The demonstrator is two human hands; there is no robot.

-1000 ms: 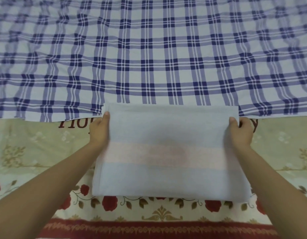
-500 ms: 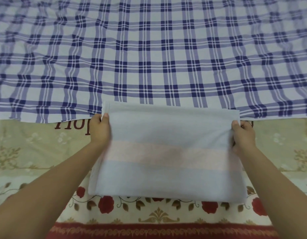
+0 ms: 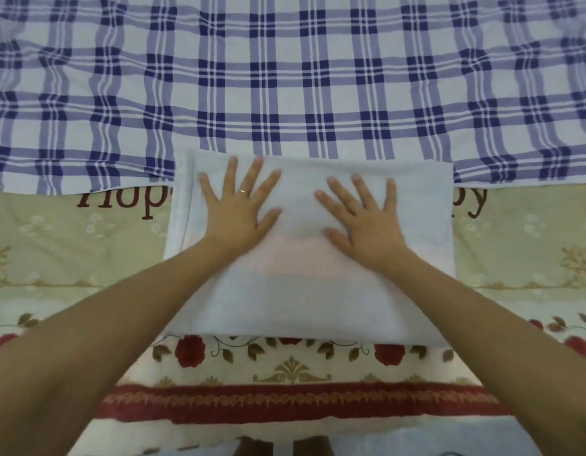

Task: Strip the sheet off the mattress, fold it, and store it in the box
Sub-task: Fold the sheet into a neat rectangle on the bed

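Left hand point(image 3: 240, 209) and right hand point(image 3: 362, 217): palms down, fingers spread flat, forearms extended forward.

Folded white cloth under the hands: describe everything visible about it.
The folded cloth is a white rectangle with a faint pink band across its middle, towel-like, layers showing at its left edge. It lies flat on the floral bedding, far edge overlapping the plaid sheet. The left hand and right hand press on it, fingers spread.
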